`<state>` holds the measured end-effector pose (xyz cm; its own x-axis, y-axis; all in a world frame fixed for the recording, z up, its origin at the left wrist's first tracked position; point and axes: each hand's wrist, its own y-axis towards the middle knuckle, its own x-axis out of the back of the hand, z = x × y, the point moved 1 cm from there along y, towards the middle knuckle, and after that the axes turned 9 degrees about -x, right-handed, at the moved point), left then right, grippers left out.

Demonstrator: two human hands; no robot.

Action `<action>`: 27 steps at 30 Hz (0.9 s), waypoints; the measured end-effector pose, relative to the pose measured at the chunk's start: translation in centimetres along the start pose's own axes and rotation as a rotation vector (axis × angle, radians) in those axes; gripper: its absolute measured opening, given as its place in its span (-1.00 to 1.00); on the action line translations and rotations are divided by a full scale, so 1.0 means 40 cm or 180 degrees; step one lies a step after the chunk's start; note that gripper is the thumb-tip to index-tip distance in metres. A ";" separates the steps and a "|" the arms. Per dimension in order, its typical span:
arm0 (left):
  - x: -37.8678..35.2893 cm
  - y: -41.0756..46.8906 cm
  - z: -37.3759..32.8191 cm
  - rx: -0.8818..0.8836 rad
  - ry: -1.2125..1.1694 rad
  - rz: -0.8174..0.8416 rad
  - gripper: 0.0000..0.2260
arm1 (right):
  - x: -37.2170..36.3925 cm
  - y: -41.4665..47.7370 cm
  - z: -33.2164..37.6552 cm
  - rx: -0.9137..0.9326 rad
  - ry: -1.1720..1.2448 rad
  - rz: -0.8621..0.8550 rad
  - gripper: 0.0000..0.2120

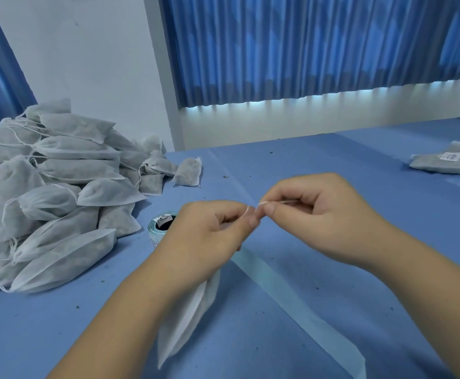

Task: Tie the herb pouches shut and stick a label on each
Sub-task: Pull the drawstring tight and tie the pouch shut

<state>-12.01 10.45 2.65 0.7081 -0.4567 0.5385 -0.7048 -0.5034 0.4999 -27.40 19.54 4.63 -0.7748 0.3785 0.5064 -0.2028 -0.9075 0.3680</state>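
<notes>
Head view looks down at a table (346,165) under blue cloth. Both hands are raised over its middle, close together, working a thin white string (259,205). The left hand (209,228) has its fingers curled and pinches one end of the string between thumb and forefinger. The right hand (319,214) pinches the other end the same way, its fingertips almost touching the left's. A white pouch (187,315) hangs from the left hand, partly hidden by the wrist, its bottom end pointing toward the table's near edge. Whether that end rests on the cloth I cannot tell.

Just beyond the left hand sits a label roll (163,222). A pale strip (299,305) lies on the cloth from under the hands out to the near edge. A pile (48,187) of white pouches covers the table's left side. At the right edge lie labelled pouches (447,160). Dark crumbs (225,176) dot the cloth. Blue curtains (305,50) hang behind.
</notes>
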 end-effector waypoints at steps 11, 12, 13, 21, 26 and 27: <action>-0.020 0.005 -0.028 0.1197 -0.2738 0.0458 -0.82 | -0.015 0.027 -0.048 -0.1026 -0.0266 0.0536 -0.88; -0.018 0.008 -0.026 0.1280 -0.3019 0.0525 -0.84 | -0.014 0.031 -0.056 -0.1052 -0.0481 0.0461 -0.90; -0.016 0.010 -0.024 0.1350 -0.3255 0.0580 -0.84 | -0.013 0.033 -0.064 -0.1015 -0.0729 0.0302 -0.89; -0.010 0.021 -0.011 0.1476 -0.4125 0.0714 -0.80 | -0.007 0.015 -0.002 -0.0532 0.1045 0.0365 -0.91; -0.013 0.017 -0.006 0.1513 -0.3755 0.0629 -0.77 | -0.022 0.009 0.007 -0.0533 0.1004 0.0685 -0.90; -0.012 0.016 -0.005 0.1512 -0.3665 0.0585 -0.76 | -0.023 0.009 0.004 -0.0556 0.0980 0.0665 -0.91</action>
<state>-12.80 10.49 2.84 0.3966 -0.8013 -0.4480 -0.8812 -0.4690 0.0588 -26.64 18.89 4.43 -0.9477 0.1346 0.2894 -0.1002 -0.9864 0.1306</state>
